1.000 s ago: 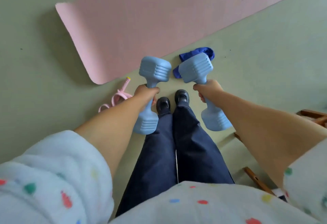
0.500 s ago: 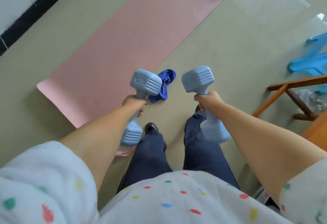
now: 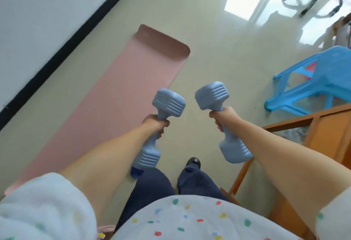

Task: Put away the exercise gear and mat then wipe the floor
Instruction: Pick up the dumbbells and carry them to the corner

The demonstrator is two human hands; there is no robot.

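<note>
Head view shows us each hand wrapped around the handle of a blue dumbbell: our left hand (image 3: 156, 124) grips the left dumbbell (image 3: 158, 128) over the near edge of the pink mat (image 3: 106, 110), and our right hand (image 3: 224, 116) grips the right dumbbell (image 3: 221, 124) just beyond the mat, toward the wooden table (image 3: 326, 131). We judge the main risks to be a heavy end clipping the table frame as we pass it, or a foot catching the blue cloth (image 3: 136, 173) lying beside the mat under the left dumbbell. Both arms reach forward, forearms level, with the dumbbells tilted upright and well apart from each other
</note>
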